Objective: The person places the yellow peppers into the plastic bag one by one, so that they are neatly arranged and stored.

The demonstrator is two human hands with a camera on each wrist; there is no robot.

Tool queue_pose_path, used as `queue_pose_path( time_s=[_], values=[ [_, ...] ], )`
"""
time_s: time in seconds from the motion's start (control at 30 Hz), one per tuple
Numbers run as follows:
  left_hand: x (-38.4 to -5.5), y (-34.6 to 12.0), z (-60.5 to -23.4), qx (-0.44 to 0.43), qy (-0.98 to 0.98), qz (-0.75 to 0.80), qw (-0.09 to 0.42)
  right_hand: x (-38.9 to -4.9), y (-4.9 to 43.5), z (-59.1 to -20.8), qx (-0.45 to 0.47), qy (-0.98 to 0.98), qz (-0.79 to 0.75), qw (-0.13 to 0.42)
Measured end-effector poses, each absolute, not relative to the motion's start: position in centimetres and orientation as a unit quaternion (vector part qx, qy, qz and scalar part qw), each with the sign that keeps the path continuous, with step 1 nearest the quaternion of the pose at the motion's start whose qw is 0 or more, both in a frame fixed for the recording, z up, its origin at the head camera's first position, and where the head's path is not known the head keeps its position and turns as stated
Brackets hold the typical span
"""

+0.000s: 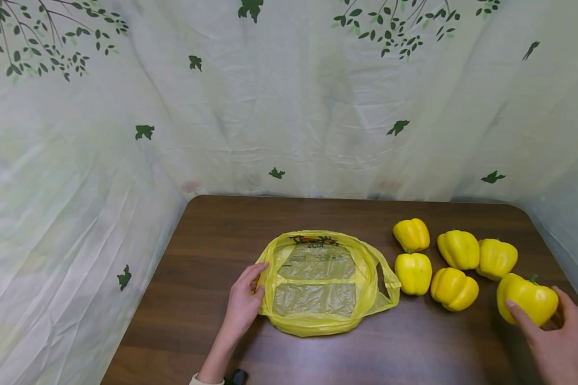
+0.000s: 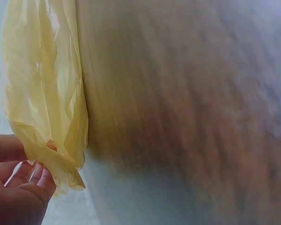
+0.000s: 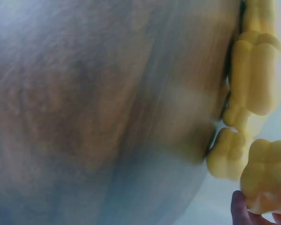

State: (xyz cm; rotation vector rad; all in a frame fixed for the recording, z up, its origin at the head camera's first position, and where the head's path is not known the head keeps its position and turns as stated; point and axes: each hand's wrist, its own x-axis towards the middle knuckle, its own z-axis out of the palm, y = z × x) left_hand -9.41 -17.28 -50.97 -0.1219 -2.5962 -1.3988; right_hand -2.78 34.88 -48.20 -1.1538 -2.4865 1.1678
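Observation:
A yellow plastic bag point(image 1: 315, 326) lies on the table with its mouth spread wide and its see-through bottom showing. My left hand point(image 1: 244, 299) pinches the bag's left rim; the left wrist view shows the thin yellow film point(image 2: 47, 84) between thumb and fingers. At the table's right side my right hand point(image 1: 561, 339) grips a yellow bell pepper point(image 1: 527, 298) with a green stem, thumb on the near side and fingers round the far side. In the right wrist view the gripped pepper point(image 3: 267, 178) appears beside other peppers, with fingertips along its lower edge.
Several more yellow bell peppers point(image 1: 455, 289) stand grouped between the bag and my right hand. One bag handle loop point(image 1: 390, 278) stretches right, close to the nearest pepper point(image 1: 413, 274). Behind the brown wooden table point(image 1: 212, 230) hangs a pale curtain point(image 1: 294, 107) with leaf prints.

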Motion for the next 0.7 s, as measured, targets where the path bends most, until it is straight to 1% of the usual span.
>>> queue_pose_path(
  time_s=[0.37,0.53,0.7],
  values=[
    [-9.4,-17.6,-50.9,-0.046,-0.866,-0.490,0.086,-2.9,32.9,-47.5,-0.348,-0.844,0.389,0.121],
    [-9.5,-17.6,-50.7,-0.045,-0.862,-0.500,0.064,-3.0,32.2,-47.6,-0.328,-0.844,0.406,0.122],
    [-9.6,-17.7,-50.8,-0.048,-0.860,-0.505,0.055,-2.9,31.3,-48.0,-0.302,-0.844,0.425,0.125]
  ],
)
